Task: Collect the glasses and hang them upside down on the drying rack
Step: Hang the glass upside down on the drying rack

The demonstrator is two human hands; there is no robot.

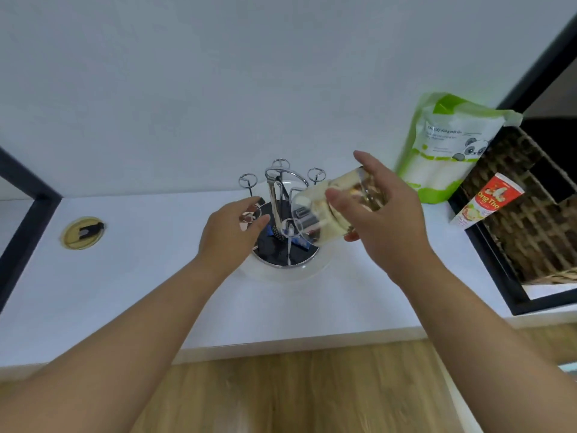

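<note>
A chrome drying rack (281, 179) with looped prongs and a round dark base stands on the white counter (131, 276) against the wall. My right hand (381, 210) holds a clear glass (321, 210) tipped on its side, its mouth pointing left toward the rack, just right of the centre post. My left hand (232, 231) hovers at the rack's left side, fingers curled around one of the left prongs; whether it touches the prong is unclear. No glass shows on the visible back prongs.
A green and white pouch (449, 145) leans on the wall at right. A red and white tube (487, 201) lies beside a black-framed shelf with a woven basket (527, 214). A round cable grommet (82, 232) sits in the counter at left. Wooden floor lies below.
</note>
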